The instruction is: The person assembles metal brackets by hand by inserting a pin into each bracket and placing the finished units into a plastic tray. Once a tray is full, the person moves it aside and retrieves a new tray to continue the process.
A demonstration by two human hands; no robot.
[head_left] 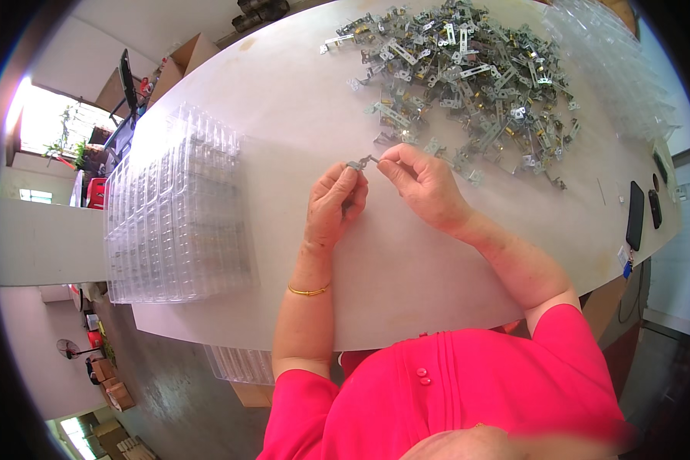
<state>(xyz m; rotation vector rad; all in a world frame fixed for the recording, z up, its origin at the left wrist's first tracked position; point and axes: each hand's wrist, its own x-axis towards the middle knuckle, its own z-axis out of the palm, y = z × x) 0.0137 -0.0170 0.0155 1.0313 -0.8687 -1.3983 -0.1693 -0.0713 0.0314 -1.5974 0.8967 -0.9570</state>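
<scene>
My left hand (333,201) pinches a small stamped metal bracket (356,164) between thumb and fingers, above the middle of the table. From the right, my right hand (424,186) closes thumb and forefinger on the other end of the same piece, near a thin dark part that juts out of it. The fingers cover much of the bracket, so its full shape is hidden. Just beyond my hands lies a large heap of similar metal brackets (468,77), some with brass-coloured bits, spilling loosely toward me.
Clear plastic trays (178,215) stand in a tall stack at the left of the pale table (284,100). More clear trays (613,69) lie at the far right. A black phone (635,216) and a dark slim object (655,208) rest near the right edge.
</scene>
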